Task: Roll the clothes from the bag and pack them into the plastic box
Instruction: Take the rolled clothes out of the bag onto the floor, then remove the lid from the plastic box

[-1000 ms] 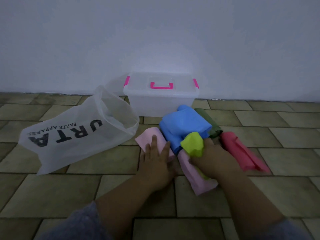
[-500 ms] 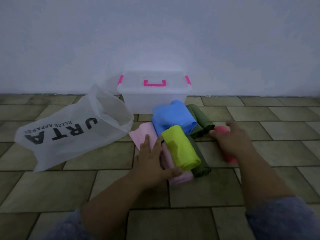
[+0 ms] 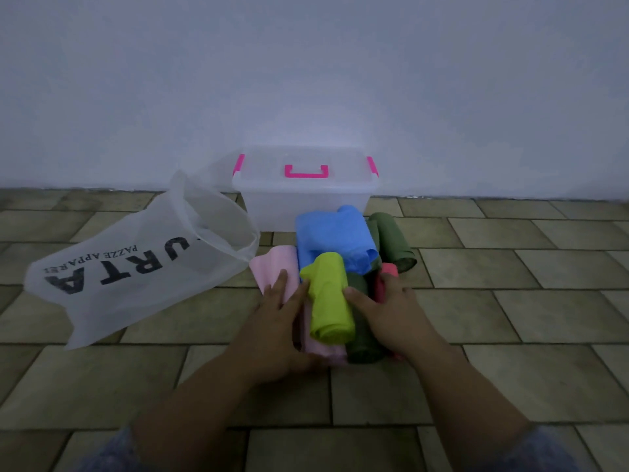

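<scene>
The clear plastic box [image 3: 306,202] stood on the tiled floor [image 3: 510,301] against the wall, its lid on, with pink latches and a pink handle. Left of the box lay the white mesh bag [image 3: 136,274], printed with black letters, its open mouth turned toward the box. Just in front of the box sat a heap of rolled clothes: a blue roll [image 3: 333,238] touching the box's front, an olive roll [image 3: 391,243] to the right of that, and nearer the person a lime-green roll [image 3: 330,298] lying on top of a pink roll [image 3: 321,349] and a dark green roll [image 3: 362,338]. The left hand [image 3: 277,315] pressed the heap's left side, its grip open, straight fingers on a pink cloth [image 3: 272,267]. The right hand [image 3: 391,311] pressed the right side, grip likewise open, fingers lying on a red roll [image 3: 383,277], thumb against the lime-green roll.
</scene>
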